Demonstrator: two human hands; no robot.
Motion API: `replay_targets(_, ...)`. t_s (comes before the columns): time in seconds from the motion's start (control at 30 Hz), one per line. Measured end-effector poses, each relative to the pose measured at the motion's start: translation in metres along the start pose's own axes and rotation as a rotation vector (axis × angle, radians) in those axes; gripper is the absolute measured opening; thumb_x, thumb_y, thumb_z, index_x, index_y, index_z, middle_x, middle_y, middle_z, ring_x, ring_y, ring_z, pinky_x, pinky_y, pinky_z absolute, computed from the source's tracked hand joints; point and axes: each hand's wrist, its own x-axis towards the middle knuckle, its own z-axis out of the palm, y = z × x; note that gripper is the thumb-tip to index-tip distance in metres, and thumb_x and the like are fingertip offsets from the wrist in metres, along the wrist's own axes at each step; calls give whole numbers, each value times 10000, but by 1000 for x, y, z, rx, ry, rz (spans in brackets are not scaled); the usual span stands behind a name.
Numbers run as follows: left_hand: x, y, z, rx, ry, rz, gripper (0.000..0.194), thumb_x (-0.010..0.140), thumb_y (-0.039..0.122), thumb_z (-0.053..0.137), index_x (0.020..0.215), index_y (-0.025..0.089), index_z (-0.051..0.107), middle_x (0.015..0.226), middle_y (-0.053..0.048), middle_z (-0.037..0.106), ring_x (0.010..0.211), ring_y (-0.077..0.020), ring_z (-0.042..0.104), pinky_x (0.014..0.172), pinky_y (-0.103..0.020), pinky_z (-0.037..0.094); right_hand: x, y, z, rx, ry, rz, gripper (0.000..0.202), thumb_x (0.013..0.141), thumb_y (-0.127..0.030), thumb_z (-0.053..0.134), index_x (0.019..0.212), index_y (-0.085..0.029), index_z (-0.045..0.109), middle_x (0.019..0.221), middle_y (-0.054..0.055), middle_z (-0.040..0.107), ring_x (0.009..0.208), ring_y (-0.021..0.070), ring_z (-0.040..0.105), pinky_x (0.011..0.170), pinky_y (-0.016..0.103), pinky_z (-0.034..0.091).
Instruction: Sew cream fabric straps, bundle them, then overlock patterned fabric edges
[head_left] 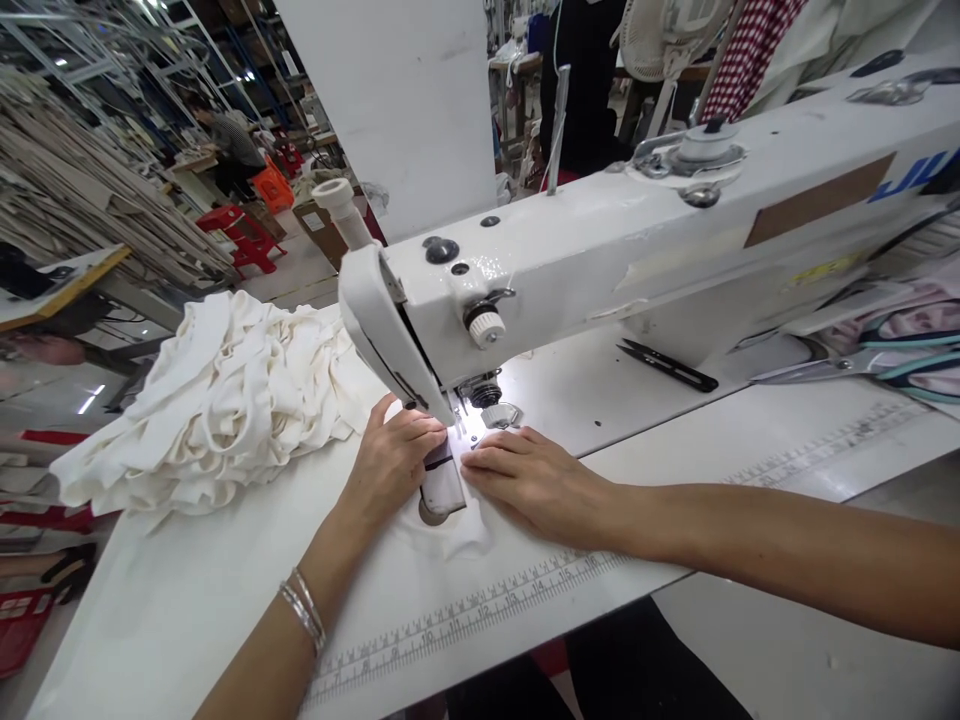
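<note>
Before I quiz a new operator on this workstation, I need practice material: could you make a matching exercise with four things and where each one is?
Things
1. Thread snips
2. Heap of cream fabric pieces
3. Printed ruler scale
4. Right hand

Places
A. Along the near edge of the table
B. Palm down, close beside the lit needle area
C. Lying beneath the arm of the sewing machine
D. On the table, left of the machine's needle end

Right pairs: 1-C, 2-D, 3-A, 4-B

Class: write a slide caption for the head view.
Left hand and right hand at a sewing machine, cream fabric heaped alongside.
</note>
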Motion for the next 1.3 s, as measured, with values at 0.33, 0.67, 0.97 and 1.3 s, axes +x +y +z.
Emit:
replay_targets(0.33,-79,105,-38,-15,-83,-429,382,944,381,488,1262,170,485,943,-95,688,810,-227,677,670,-333,565,-2,5,-3,127,-9,50,245,972,-165,477,1163,-134,628,1150,100,612,1080,237,494,828,385,461)
replay_targets(0.67,-128,133,-97,668,-144,-225,413,904,58,395,1281,180,511,681,15,602,474,-153,509,517,-297,373,19,-2,3,173,-2,-24,277,939,-177,499,1187,-133,613,1207,112,604,1129,272,491,935,458,459)
replay_targets(0.97,-100,136,-131,-59,-70,-742,369,948,455,439,743,197,606,551,45,486,495,-106,461,480,-202,353,35,-1,8,357,72,153,375,874,-69,536,1235,-145,600,1177,128,645,1089,266,587,858,390,505)
replay_targets(1.3,-103,115,-134,-224,-109,-948,535,856,655,432,688,181,615,514,51,307,469,-108,306,441,-223,249,47,13,4,368,54,179,189,896,-124,592,1010,-182,731,984,46,736,873,191,666,709,284,460)
